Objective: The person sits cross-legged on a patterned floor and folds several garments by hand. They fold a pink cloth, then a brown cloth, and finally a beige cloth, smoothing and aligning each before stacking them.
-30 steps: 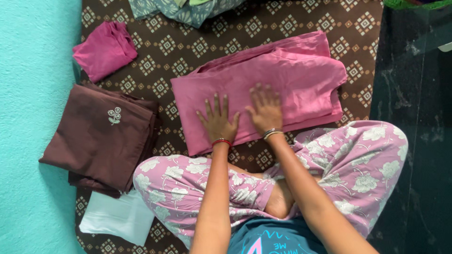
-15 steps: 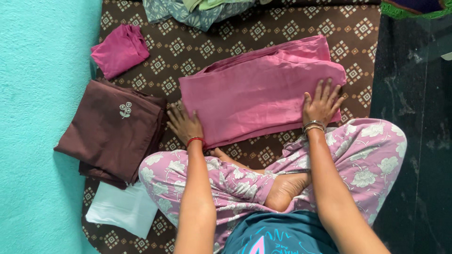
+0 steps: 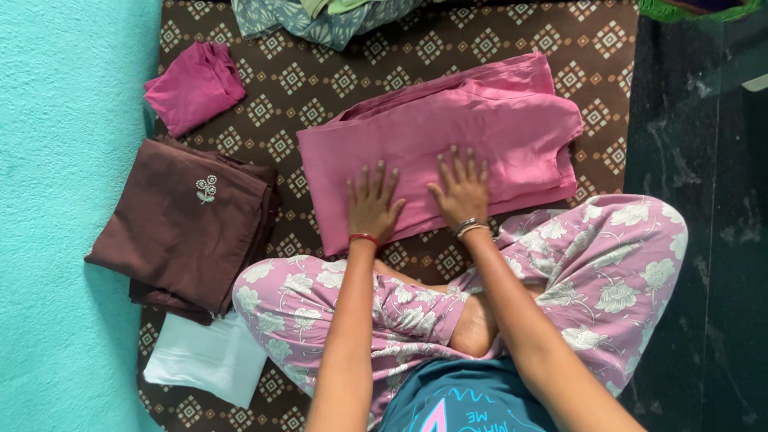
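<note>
On the patterned mat (image 3: 512,36), left hand (image 3: 372,210) and right hand (image 3: 462,194) press flat, fingers spread, on the pink garment (image 3: 496,132).

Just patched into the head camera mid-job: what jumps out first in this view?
The folded pink garment in the middle of the patterned brown mat, with the left hand and right hand lying flat, side by side, on its near edge. Left of it sits a stack of folded dark brown cloth.
</note>
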